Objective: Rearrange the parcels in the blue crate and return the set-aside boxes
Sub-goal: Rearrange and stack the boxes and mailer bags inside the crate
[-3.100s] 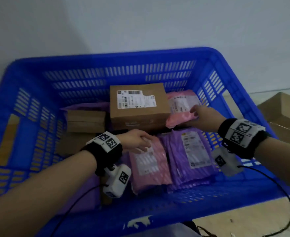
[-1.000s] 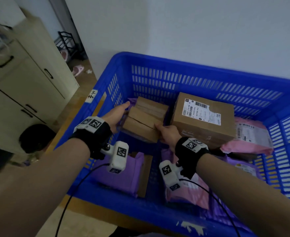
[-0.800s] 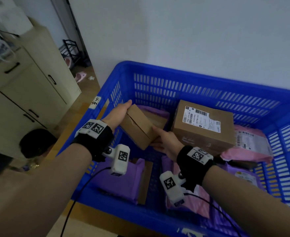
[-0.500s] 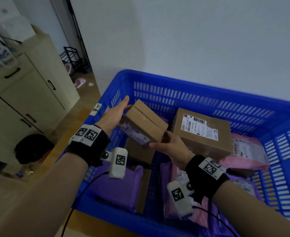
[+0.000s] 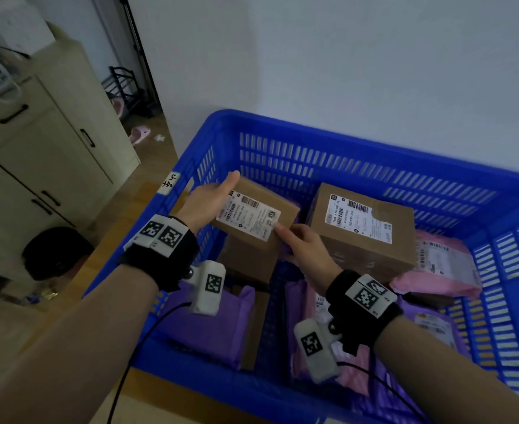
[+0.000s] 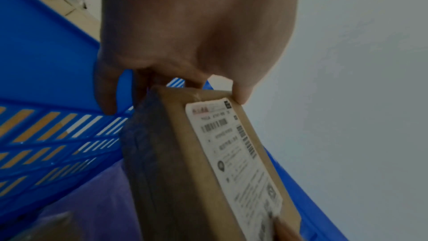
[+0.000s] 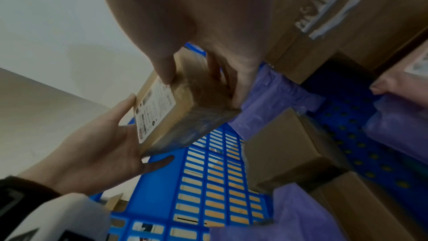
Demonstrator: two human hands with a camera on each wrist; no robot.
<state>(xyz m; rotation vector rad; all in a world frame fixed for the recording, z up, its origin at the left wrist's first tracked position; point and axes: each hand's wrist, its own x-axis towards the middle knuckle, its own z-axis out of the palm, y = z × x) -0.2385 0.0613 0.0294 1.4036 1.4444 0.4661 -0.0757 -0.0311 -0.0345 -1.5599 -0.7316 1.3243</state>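
Observation:
A small cardboard box [image 5: 253, 215] with a white label facing up hangs above the back left corner of the blue crate [image 5: 359, 145]. My left hand [image 5: 212, 197] grips its left end, thumb along the top edge and fingers underneath. My right hand [image 5: 295, 246] holds its near right corner, thumb on the label. In the left wrist view the small box [image 6: 208, 162] slants down from my left hand [image 6: 185, 83]. The right wrist view shows my right hand [image 7: 197, 72] curled round the small box [image 7: 176, 111], with the left hand [image 7: 99, 144] opposite.
Beneath the held box lies another brown box [image 5: 249, 261]. A large labelled box [image 5: 362, 231] stands mid-crate, with a pink mailer [image 5: 442, 270] to its right. Purple mailers [image 5: 209, 328] lie at the front. A beige cabinet [image 5: 44, 148] and a black object [image 5: 56, 252] stand left of the crate.
Both hands have lifted the small box off the stack in the back left corner and turned it over, so its label now faces up. The view has swung left.

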